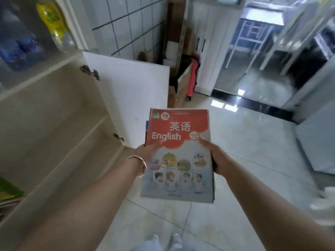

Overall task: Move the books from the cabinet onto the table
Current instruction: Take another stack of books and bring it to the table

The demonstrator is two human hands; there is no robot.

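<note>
Out front of me in the head view, over the floor (244, 160), I hold a stack of books (178, 156) flat between both hands. Top cover reads "英语" and "English" in white on a red cloud shape, small round logos top left, cartoon kids and round scenes on the pale lower half; small print too blurred to read. A blue book edge pokes out at the stack's upper left, more page edges show at the lower right.

My left hand (147, 149) grips the stack's left edge, thumb on the cover by "English", fingers underneath out of sight; bangle (139, 164) on that wrist. My right hand (216, 156) grips the right edge, thumb on the cover, fingers curled under.

Cabinet (54, 109) is to my left, white door (130, 98) swung open, two dark hinges showing. More books (9, 194) lie at its lower left, green cover on top. Upper shelf has a yellow bottle (52, 20), label unreadable.

Floor is glossy pale tile. White tiled wall behind, cardboard box (181, 87) with something red beside it, doorway with a dark threshold, metal-framed furniture beyond. My shoes show at bottom.
</note>
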